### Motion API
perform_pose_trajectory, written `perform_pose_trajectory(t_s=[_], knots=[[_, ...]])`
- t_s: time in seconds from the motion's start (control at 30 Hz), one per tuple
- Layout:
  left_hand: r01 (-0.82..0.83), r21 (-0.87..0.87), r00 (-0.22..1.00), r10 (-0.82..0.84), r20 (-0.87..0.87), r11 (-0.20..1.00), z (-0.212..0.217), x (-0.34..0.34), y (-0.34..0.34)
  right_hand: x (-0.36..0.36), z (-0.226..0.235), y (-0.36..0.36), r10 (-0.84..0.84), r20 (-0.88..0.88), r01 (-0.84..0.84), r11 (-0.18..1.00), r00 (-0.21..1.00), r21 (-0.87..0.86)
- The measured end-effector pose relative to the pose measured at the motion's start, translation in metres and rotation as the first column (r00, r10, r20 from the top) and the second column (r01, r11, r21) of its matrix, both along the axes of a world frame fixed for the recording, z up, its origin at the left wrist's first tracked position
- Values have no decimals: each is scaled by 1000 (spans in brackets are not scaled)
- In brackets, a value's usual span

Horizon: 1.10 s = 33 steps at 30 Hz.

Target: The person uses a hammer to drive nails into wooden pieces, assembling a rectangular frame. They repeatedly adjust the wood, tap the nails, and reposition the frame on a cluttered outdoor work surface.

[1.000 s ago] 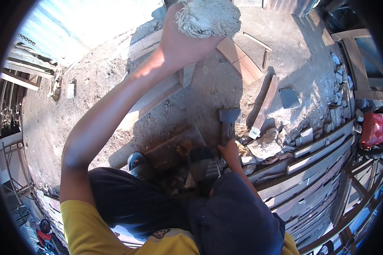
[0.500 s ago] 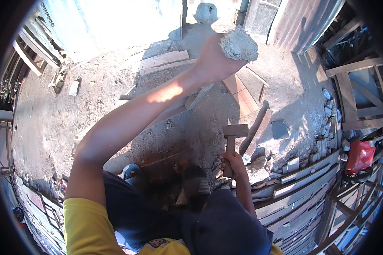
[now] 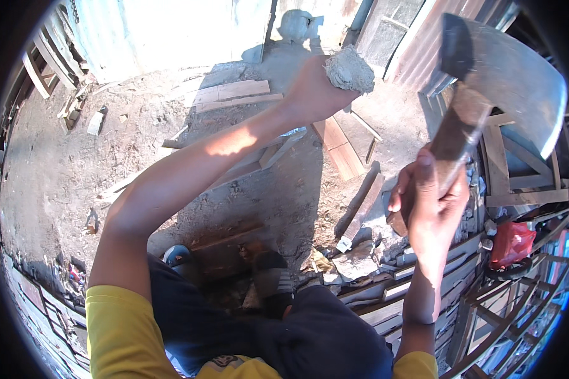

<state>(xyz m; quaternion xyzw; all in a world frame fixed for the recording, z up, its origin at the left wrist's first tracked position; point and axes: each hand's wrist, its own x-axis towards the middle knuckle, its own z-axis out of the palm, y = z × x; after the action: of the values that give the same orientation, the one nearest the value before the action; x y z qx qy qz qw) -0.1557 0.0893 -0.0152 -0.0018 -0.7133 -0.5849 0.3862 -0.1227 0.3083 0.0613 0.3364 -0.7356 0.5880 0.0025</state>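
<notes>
My left hand (image 3: 319,91), at the end of an outstretched forearm, is closed round a pale piece of wood (image 3: 349,69) with a rough, frayed end. That end faces up; the rest of the piece is hidden beneath the hand and arm. On the right, my right hand (image 3: 433,196) is raised and wrapped round the wooden handle of a hatchet (image 3: 518,76). Its broad metal blade, with a curved bright edge, points to the right, above and beyond the hand. A wide gap separates the blade from the wood.
Flat boards (image 3: 231,95) lie on the dirt floor ahead, and another board (image 3: 338,148) is below the left hand. A short timber (image 3: 360,205) rests nearer me. Stacked planks (image 3: 379,312) line the lower right, near a red bag (image 3: 512,243). Corrugated sheets (image 3: 171,38) stand beyond.
My right hand has lifted the hatchet from low beside my knee, up and to the right, so its blade appears much larger. The left hand keeps its hold, shifting only slightly.
</notes>
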Motion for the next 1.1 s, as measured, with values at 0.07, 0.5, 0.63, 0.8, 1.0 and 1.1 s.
perform_pose_trajectory(t_s=[0.07,0.5,0.63,0.8,1.0,1.1], knots=[[-64,-6,992,63,-106,998,-16,-15,2,-7,-20,6,70,42,-81,912,997,402],[89,76,994,-83,-70,993,2,1,-11,21,40,0,158,217,-58,913,963,-404],[67,49,992,-71,104,997,1,8,-5,8,-5,-13,-59,133,64,997,989,-34],[36,155,997,-47,66,987,-2,6,-25,-7,-36,10,-20,571,-29,997,821,76],[37,145,995,-51,91,989,5,9,-15,-11,-99,42,-133,741,-11,983,658,186],[40,157,990,-60,125,987,3,9,2,-14,-101,59,-195,739,-1,967,645,257]])
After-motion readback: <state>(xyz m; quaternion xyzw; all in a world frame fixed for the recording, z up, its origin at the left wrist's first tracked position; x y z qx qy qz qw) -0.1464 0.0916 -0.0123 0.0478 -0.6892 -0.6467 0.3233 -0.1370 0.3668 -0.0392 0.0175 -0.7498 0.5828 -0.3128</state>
